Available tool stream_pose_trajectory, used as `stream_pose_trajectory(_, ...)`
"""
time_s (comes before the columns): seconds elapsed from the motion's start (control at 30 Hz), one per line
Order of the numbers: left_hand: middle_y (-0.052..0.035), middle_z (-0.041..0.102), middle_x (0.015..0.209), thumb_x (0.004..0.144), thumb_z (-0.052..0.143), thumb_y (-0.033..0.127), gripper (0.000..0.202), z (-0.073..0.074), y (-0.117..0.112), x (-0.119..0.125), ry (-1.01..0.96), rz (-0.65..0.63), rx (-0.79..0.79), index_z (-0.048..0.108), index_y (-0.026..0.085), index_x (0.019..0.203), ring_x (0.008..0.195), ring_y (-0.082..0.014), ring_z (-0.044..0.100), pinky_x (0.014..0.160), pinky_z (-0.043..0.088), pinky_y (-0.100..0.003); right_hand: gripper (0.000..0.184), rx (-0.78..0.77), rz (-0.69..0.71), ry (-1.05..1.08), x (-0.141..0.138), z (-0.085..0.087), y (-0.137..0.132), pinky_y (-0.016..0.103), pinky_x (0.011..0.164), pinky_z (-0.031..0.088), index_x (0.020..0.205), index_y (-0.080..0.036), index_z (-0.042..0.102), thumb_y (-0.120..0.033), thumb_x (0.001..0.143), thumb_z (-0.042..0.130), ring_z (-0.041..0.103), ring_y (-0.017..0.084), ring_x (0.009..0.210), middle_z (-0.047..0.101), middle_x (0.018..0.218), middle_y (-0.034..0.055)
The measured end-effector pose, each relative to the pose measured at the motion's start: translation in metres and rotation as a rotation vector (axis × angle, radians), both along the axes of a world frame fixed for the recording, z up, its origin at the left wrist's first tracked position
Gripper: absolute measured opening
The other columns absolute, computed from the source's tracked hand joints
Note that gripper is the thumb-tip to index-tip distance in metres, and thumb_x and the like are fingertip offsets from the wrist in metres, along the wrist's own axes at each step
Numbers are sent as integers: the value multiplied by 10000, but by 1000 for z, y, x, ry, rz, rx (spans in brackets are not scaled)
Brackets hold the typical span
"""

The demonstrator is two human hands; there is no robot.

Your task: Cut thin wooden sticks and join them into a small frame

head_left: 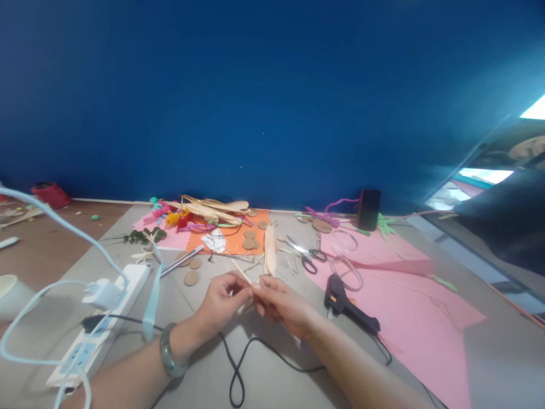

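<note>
Pinched between the fingertips of both hands is a pale, narrow straw-coloured strip (240, 270), its end pointing up and away from me. My left hand (225, 300), with a bangle (171, 351) at the wrist, grips it from the left. Fingers of my right hand (284, 302) close on the same strip, thumb near the other thumb. More of the pale material shows below the fingers, partly hidden by them. Just beyond the hands lies a bundle of raffia (270, 250). Scissors (309, 258) rest past the right hand, and a black glue gun (347, 304) lies to its right.
A power strip (108, 335) with white cables stands at left. Its black cord (236, 369) loops below my hands. Pink sheets (417, 324) spread at right, near a phone (368, 209). Farther back are an orange sheet (261, 218), wooden discs (191, 278) and a raffia pile (213, 209).
</note>
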State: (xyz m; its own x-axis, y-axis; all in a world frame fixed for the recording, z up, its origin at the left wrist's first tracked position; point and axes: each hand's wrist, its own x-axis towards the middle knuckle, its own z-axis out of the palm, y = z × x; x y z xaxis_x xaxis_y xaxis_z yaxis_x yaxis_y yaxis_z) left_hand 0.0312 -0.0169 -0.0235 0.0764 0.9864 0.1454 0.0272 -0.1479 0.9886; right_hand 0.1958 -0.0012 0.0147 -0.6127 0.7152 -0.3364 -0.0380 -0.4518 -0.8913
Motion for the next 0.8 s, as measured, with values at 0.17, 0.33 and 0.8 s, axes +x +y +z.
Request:
stream_pose_trajectory(0.17,-24,616,681,744,676,303,186,8,-2,-2,30,-10,31,630,144,657,637,-129,569,615,445,-234,438,-34,-18,14,1,5,0,198,382,84,626,-195,334,-488,748,635,239,27,358,476,479,-76)
stream_pose_trajectory(0.33,-18,581,672,753,673,296,193,13,-3,-4,27,-31,48,604,147,652,650,-128,534,624,419,-239,435,-44,-47,39,5,8,0,199,387,79,621,-195,331,-465,740,651,256,28,366,462,472,-77)
stream_pose_trajectory(0.8,27,533,574,724,699,314,211,13,0,-7,-136,-18,-70,606,143,640,538,-80,449,521,358,-191,311,161,-170,35,8,5,4,203,432,201,685,-175,448,-417,773,623,310,41,437,481,589,-50)
